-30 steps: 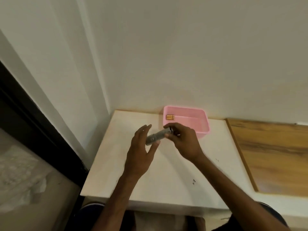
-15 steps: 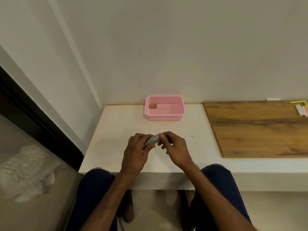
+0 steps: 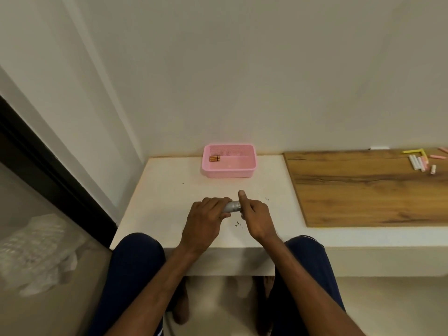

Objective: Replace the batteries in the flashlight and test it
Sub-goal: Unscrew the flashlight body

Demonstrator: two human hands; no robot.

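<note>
Seated at a pale counter [image 3: 169, 202] tucked into a corner, knees in dark trousers poking out under the near edge. Both hands meeting over the middle of the counter with a small silver flashlight [image 3: 232, 206] between them, lying roughly sideways. Left hand [image 3: 204, 221] wrapped around the left part of the barrel, fingers curled over the top so most of that end is hidden. Right hand [image 3: 255, 218] pinching the right end, index finger sticking up and away while the other fingers close around the tip; can't tell whether that end is a cap or the head, too covered. Only a short grey stretch of the flashlight showing in the gap between the two hands. Held low over the counter, can't say if it's touching. A few tiny dark specks on the counter just near and right of the hands. Farther back, against the wall, a pink basket [image 3: 252, 166] with perforated sides, and inside it at the far left corner a little cluster of copper-coloured batteries [image 3: 214, 158] lying side by side. Off to the right, a wood-grain board [image 3: 363, 190] covering the rest of the counter, with a scatter of chalk sticks [image 3: 421, 161] in white, pink and yellow at its far right corner. Down on the floor at the left, a crumpled white plastic bag [image 3: 36, 251].
</note>
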